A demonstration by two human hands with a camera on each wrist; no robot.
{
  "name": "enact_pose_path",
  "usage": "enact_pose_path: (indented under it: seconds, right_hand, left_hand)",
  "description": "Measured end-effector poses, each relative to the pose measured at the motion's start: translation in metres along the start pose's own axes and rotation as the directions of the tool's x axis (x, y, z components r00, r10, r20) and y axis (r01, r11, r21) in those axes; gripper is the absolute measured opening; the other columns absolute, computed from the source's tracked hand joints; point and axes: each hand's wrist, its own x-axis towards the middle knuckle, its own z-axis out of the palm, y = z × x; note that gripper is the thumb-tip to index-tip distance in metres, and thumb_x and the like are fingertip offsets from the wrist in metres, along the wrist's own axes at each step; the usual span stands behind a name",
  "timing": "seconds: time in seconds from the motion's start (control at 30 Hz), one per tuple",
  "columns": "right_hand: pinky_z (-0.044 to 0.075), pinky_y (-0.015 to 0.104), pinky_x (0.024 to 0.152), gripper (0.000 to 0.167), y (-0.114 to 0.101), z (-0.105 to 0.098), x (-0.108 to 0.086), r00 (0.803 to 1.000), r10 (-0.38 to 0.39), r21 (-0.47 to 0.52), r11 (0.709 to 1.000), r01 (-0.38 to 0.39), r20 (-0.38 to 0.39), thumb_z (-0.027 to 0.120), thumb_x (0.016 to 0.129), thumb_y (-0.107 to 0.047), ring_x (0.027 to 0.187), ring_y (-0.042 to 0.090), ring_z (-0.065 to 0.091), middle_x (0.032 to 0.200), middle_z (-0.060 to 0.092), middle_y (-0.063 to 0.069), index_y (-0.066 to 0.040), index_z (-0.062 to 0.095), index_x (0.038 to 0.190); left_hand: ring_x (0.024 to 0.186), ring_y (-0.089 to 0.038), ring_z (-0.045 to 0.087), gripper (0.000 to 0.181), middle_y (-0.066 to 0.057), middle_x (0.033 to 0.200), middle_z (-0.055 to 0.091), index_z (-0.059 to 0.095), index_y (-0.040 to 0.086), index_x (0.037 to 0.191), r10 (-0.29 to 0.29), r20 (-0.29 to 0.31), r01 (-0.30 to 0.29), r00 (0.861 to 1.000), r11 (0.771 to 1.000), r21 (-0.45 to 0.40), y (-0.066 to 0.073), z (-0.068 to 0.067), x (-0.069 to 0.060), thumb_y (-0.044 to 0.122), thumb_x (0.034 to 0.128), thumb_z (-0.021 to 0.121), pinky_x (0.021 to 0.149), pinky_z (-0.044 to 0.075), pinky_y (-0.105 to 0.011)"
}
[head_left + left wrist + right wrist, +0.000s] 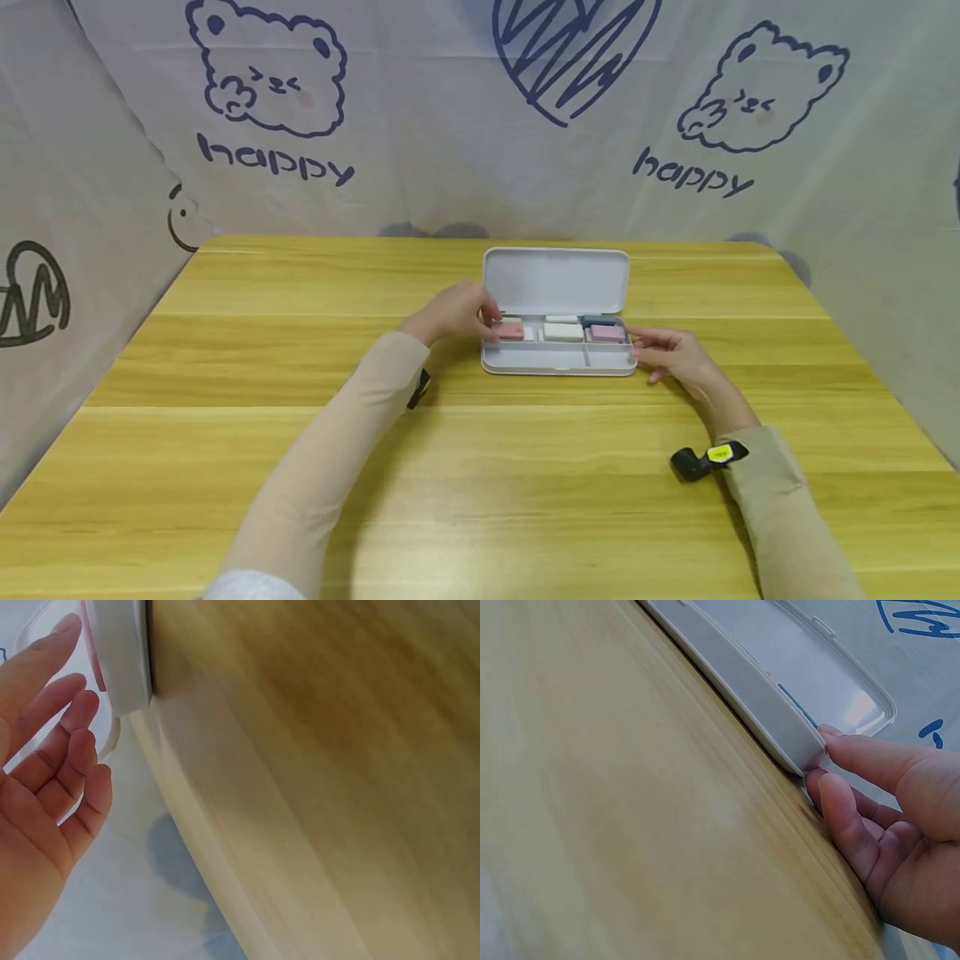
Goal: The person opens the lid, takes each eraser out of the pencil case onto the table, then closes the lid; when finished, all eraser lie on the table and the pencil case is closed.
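A white case (pixel 555 372) lies with its lid raised, holding several small blocks. In the head view, my left hand (pixel 456 312) is at the case's left end, its fingertips beside a pink block (pixel 510 331). The left wrist view shows that hand (pixel 45 780) with fingers apart and loosely bent, by the case wall (pixel 124 652); whether it touches the block is unclear. My right hand (pixel 678 357) touches the case's right end with its fingertips. In the right wrist view, the hand (pixel 900 825) meets the case's corner (pixel 802 754).
White blocks (pixel 562 332), a lilac block (pixel 607 334) and a dark grey-blue block (pixel 598 320) sit in the case's rear part. Its front compartments hold nothing visible. The wooden table (pixel 525 483) extends to a white cloth (pixel 450 192) with drawings behind it.
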Motion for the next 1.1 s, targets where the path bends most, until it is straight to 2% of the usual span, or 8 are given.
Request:
enact_pose_path:
  seconds: [0.23, 0.4, 0.63, 1.1]
  right_hand:
    - [0.048, 0.022, 0.048, 0.038, -0.0003, -0.0002, -0.0002, 1.0, 0.011, -0.033, 0.999, -0.011, -0.001, 0.066, 0.08, -0.006, 0.066, 0.008, 0.057, 0.084, 0.058, 0.0, -0.007, 0.059, 0.118]
    - [0.048, 0.021, 0.047, 0.036, -0.0002, 0.0002, -0.0004, 1.0, 0.008, -0.026, 1.0, -0.008, -0.003, 0.066, 0.08, -0.005, 0.066, 0.008, 0.057, 0.083, 0.059, 0.0, -0.009, 0.061, 0.116]
    - [0.048, 0.021, 0.047, 0.033, 0.0004, -0.0004, 0.0, 1.0, 0.002, -0.008, 1.0, -0.002, 0.003, 0.065, 0.08, -0.004, 0.066, 0.008, 0.057, 0.083, 0.058, 0.001, -0.013, 0.064, 0.112]
    - [0.048, 0.021, 0.048, 0.033, 0.0004, -0.0001, 0.0005, 1.0, 0.018, -0.028, 0.999, -0.018, -0.009, 0.063, 0.082, -0.004, 0.067, 0.008, 0.057, 0.086, 0.055, 0.0, -0.014, 0.063, 0.113]
  left_hand:
    - [0.074, -0.016, 0.051, 0.023, -0.002, 0.078, 0.062, 0.069, 0.004, 0.086, -0.042, 0.001, 0.042, 0.999, 0.999, 0.026, 0.0001, 0.0024, -0.0003, 0.021, 0.0709, 0.076, 0.072, 0.042, -0.028]
    - [0.074, -0.015, 0.051, 0.024, -0.001, 0.077, 0.061, 0.069, 0.005, 0.086, -0.059, 0.002, 0.058, 0.998, 0.997, 0.049, 0.0007, 0.0029, 0.0006, 0.022, 0.0707, 0.076, 0.07, 0.043, -0.027]
    - [0.072, -0.015, 0.051, 0.023, -0.002, 0.076, 0.061, 0.069, 0.004, 0.084, -0.091, 0.014, 0.091, 0.996, 0.995, 0.028, 0.0021, 0.0012, 0.0028, 0.021, 0.0707, 0.077, 0.068, 0.043, -0.026]
    - [0.072, -0.016, 0.05, 0.018, -0.002, 0.075, 0.06, 0.067, 0.005, 0.083, -0.088, 0.001, 0.088, 0.996, 0.996, 0.018, -0.0002, 0.0035, 0.0035, 0.02, 0.0753, 0.072, 0.068, 0.043, -0.026]
